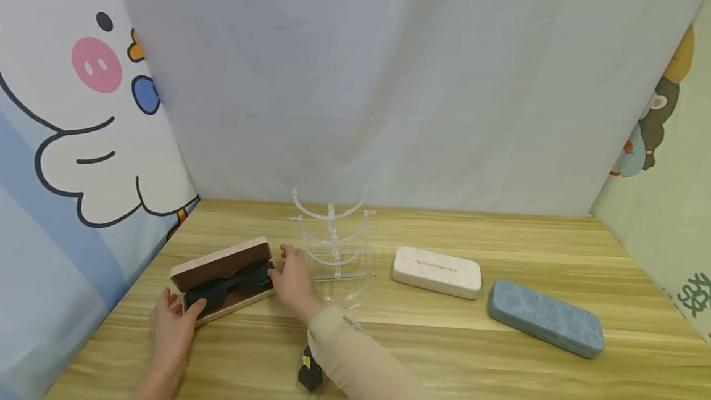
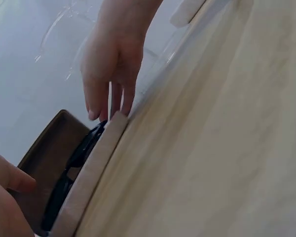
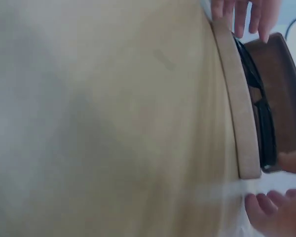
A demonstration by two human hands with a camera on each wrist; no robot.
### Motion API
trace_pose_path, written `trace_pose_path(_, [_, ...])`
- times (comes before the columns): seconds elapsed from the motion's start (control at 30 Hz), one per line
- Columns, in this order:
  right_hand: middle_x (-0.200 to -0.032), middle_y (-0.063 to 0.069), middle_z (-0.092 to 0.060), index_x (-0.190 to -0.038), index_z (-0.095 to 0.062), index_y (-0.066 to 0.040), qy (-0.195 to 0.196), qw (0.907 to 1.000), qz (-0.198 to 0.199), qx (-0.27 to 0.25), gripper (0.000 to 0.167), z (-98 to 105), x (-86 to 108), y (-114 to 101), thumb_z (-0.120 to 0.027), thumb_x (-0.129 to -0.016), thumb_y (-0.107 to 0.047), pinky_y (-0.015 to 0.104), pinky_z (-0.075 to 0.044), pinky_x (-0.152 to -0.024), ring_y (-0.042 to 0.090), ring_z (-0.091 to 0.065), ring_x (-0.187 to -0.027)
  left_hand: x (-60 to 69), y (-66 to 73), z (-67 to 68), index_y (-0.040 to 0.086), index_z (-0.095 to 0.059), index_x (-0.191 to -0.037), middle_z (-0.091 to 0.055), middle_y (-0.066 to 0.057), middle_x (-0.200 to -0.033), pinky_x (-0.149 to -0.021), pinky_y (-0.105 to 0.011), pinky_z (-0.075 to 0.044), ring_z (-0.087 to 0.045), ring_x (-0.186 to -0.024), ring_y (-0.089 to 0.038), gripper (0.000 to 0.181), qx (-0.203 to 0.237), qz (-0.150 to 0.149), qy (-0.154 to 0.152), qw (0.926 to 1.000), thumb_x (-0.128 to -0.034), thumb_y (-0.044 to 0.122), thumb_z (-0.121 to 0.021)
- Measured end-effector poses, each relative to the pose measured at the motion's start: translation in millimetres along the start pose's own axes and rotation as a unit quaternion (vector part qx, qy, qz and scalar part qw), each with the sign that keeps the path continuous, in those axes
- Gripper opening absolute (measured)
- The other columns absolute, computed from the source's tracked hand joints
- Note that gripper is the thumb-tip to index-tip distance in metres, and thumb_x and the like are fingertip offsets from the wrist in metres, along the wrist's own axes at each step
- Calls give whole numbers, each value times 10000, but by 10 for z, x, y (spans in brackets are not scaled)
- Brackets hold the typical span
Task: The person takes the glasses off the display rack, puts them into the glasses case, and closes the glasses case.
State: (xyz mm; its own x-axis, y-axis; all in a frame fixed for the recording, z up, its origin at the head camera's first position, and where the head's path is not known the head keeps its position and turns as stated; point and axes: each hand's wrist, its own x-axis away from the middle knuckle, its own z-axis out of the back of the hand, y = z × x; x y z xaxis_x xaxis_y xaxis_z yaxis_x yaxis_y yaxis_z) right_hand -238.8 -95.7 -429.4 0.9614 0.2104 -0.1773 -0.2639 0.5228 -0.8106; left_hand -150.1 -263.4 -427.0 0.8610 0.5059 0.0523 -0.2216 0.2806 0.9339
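Observation:
On the left of the table an open eyeglass case (image 1: 224, 313), pale outside and brown inside, holds black sunglasses (image 1: 230, 284) lying along it. Its raised lid (image 3: 281, 84) stands behind them. My left hand (image 1: 171, 329) is at the case's left end, the thumb by one lens and the fingers spread beyond the end. Across from it, my right hand (image 1: 294, 279) is at the right end, its thumb by the other lens. The right fingers (image 3: 266, 203) lie outside the case, loosely bent. Neither hand visibly grips the case or the sunglasses.
Just right of my right hand stands a clear tiered display rack (image 1: 333, 242). Farther right lie a closed cream case (image 1: 436, 271) and a closed blue case (image 1: 544, 318). A small black object (image 1: 310, 372) with a yellow mark sits near the right sleeve (image 1: 355, 350).

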Motion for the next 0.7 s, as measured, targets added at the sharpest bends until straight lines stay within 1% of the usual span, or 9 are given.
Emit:
trace_pose_path(0.07, [-1294, 117, -482, -1374, -343, -46, -381, 9990, 85, -234, 560, 34, -19, 3, -591, -874, -80, 247, -480, -800, 217, -537, -1059, -25, 33, 51, -4, 42, -1441, -42, -299, -1456, -1046, -529, -250, -231, -1271, -498, 769, -151, -5, -129, 9998, -913, 180, -485])
trace_pose_path(0.17, [-1414, 70, -382, -1453, -197, -157, -979, 9939, 297, -423, 674, 91, -37, 6, -533, -887, -14, 198, -462, -705, 203, -527, -1105, -62, 74, 110, 57, 79, -1449, 17, -251, -1489, -1048, -539, -239, -219, -1265, -523, 770, -342, -140, -437, 9984, -928, 215, -466])
trace_pose_path(0.2, [-1434, 56, -355, -1461, -165, -195, -1167, 9913, 362, -491, 703, 108, -39, 7, -515, -887, 9, 191, -449, -668, 210, -521, -1119, -73, 82, 123, 73, 100, -1446, 41, -234, -1496, -1052, -543, -229, -202, -1268, -529, 775, -360, -160, -553, 9977, -933, 230, -459])
trace_pose_path(0.3, [-1446, 39, -336, -1460, -155, -260, -1493, 9855, 442, -669, 711, 139, -39, 8, -491, -894, 11, 196, -440, -671, 237, -497, -1163, -76, 86, 157, 110, 118, -1447, 56, -185, -1511, -1060, -541, -218, -176, -1288, -517, 788, -337, -133, -703, 9969, -935, 272, -460])
trace_pose_path(0.4, [-1432, 59, -357, -1439, -222, -269, -1550, 9827, 338, -953, 628, 171, -37, 11, -493, -916, -51, 248, -479, -756, 274, -494, -1171, -64, 77, 153, 125, 91, -1457, 9, -175, -1515, -1045, -519, -266, -216, -1292, -489, 803, -354, -102, -617, 9974, -925, 311, -482])
trace_pose_path(0.47, [-1416, 72, -378, -1413, -276, -266, -1520, 9818, 215, -1114, 561, 194, -35, 13, -506, -927, -108, 296, -493, -803, 284, -496, -1168, -55, 66, 139, 124, 47, -1466, -39, -172, -1514, -1002, -414, -363, -260, -1286, -467, 801, -378, -120, -516, 9979, -917, 320, -503])
trace_pose_path(0.53, [-1402, 89, -392, -1383, -321, -250, -1500, 9805, 136, -1261, 495, 220, -31, 11, -508, -934, -160, 346, -495, -839, 299, -489, -1176, -53, 50, 119, 117, -15, -1470, -94, -172, -1507, -901, -220, -426, -301, -1276, -446, 784, -303, -160, -364, 9987, -908, 302, -528])
trace_pose_path(0.63, [-1380, 105, -410, -1330, -375, -221, -1517, 9783, 72, -1411, 419, 238, -22, 9, -513, -935, -244, 370, -488, -865, 308, -477, -1190, -56, 16, 102, 83, -104, -1455, -159, -176, -1493, -690, -15, -340, -352, -1253, -424, 739, -173, -157, -114, 9997, -903, 314, -537])
trace_pose_path(0.7, [-1361, 103, -428, -1278, -409, -218, -1513, 9780, 54, -1436, 377, 234, -19, 5, -515, -929, -313, 363, -488, -864, 302, -485, -1186, -58, -5, 100, 60, -185, -1426, -225, -178, -1471, -667, -17, -320, -395, -1225, -393, 681, -66, -141, 139, 9998, -905, 339, -523])
